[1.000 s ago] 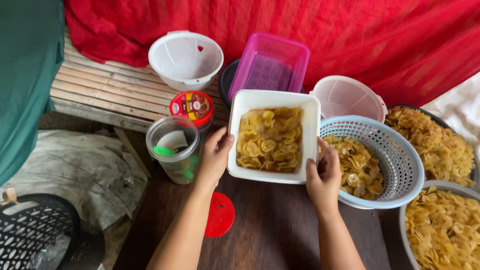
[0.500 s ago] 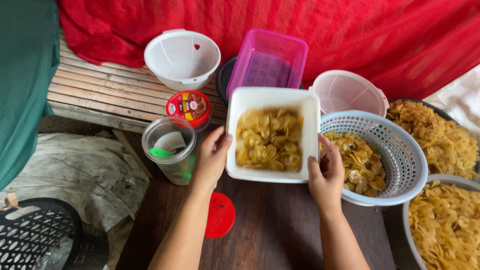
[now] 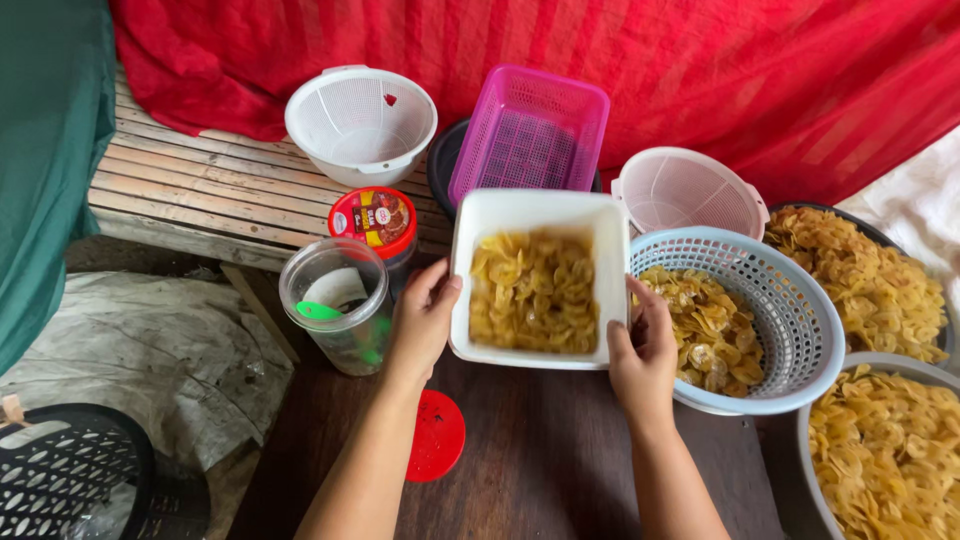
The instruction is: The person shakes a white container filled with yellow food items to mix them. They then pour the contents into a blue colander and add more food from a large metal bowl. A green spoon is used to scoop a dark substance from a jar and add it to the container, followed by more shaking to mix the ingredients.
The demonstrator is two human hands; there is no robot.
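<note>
Holding chip tub, basket right, jar left

left hand: bare, no rings or glove
right hand: bare, short nails
forearms: uncovered, no sleeves, no watch

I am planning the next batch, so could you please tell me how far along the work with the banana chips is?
Done: the white square tub already holds a layer of chips. In hand: the left hand and right hand grip its two sides above the wooden table. Left: the blue basket and two further bowls on the right are full of chips, and the clear jar stands open, its red lid lying beside it.
</note>
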